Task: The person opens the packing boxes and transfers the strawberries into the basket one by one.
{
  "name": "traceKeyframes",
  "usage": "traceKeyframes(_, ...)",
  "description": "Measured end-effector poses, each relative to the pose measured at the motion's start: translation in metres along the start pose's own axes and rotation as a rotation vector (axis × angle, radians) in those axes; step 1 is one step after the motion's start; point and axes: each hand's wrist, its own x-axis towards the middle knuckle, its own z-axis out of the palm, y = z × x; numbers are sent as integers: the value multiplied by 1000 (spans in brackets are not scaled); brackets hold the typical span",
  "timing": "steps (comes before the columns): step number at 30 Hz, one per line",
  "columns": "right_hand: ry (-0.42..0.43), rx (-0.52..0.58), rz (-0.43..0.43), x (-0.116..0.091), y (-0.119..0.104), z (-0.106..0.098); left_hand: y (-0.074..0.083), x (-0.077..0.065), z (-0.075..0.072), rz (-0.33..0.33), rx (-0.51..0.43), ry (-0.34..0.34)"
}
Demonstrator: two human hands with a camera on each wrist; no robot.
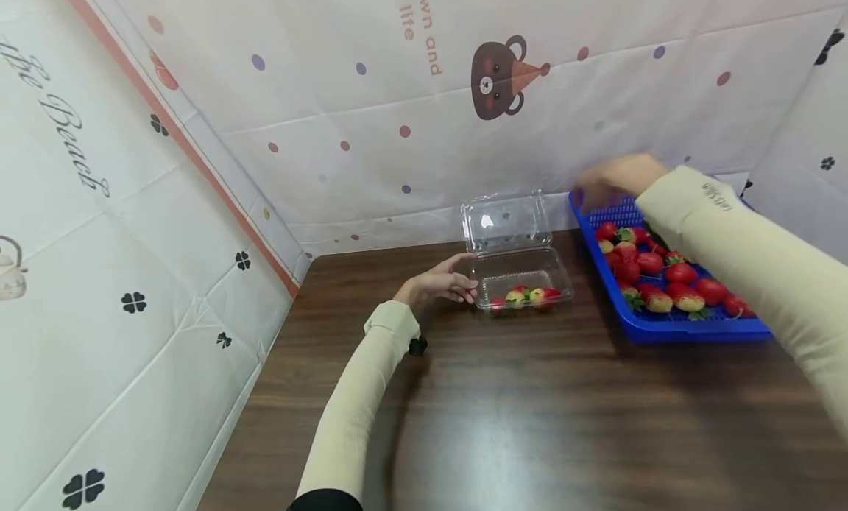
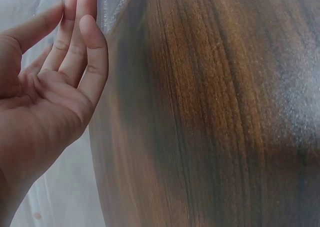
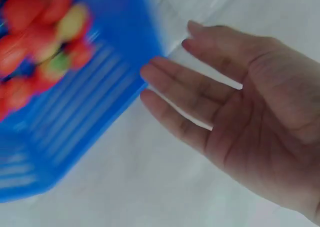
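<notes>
A clear plastic clamshell box (image 1: 523,272) lies on the table with its lid raised against the wall. Several red and pale strawberries (image 1: 535,295) sit along its near side. My left hand (image 1: 440,283) is at the box's left side, fingertips at the edge. In the left wrist view its fingers (image 2: 95,62) are loosely bent, palm showing. My right hand (image 1: 616,180), blurred in the head view, is over the far left part of a blue plastic basket (image 1: 695,332). The right wrist view shows the right hand's fingers (image 3: 190,89) spread and holding nothing, beside the basket rim.
Several strawberries (image 1: 649,263) fill the basket, partly hidden under the right sleeve (image 1: 748,238). The dark wooden table (image 1: 530,423) meets a printed white cloth wall (image 1: 371,187) behind, with more cloth at the left and right sides.
</notes>
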Motion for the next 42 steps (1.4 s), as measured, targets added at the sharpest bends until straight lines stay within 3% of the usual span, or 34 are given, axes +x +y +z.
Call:
traceKeyframes(4,-78,-45,-163,30,-56,19,0,0,-1,6,10,0)
traceKeyframes(6,-169,11,-174,40,-75,34,0,0,-1,15,6,-3)
traceKeyframes(9,-276,48,-122,51,-94,56,1,1,-1,31,-9,0)
traceKeyframes(11,-306,45,-106,57,-100,66,1,2,-1,38,-19,5)
traceKeyframes(15,-288,-15,-122,66,-103,75,0,3,-2,37,-33,15)
traceKeyframes(22,-305,-29,-47,73,-97,86,0,2,0,42,-55,9)
traceKeyframes(26,-227,-223,-104,78,-100,91,1,2,0,47,-71,9)
traceKeyframes(29,-190,-349,-110,80,-105,87,4,3,-2,52,-84,17)
traceKeyframes(33,-173,-368,-70,77,-110,74,5,4,-3,50,-83,14)
traceKeyframes(37,-130,-204,-77,69,-102,51,3,3,-3,50,-78,12)
traceKeyframes(42,-97,14,-131,43,-72,2,0,0,-3,50,-79,10)
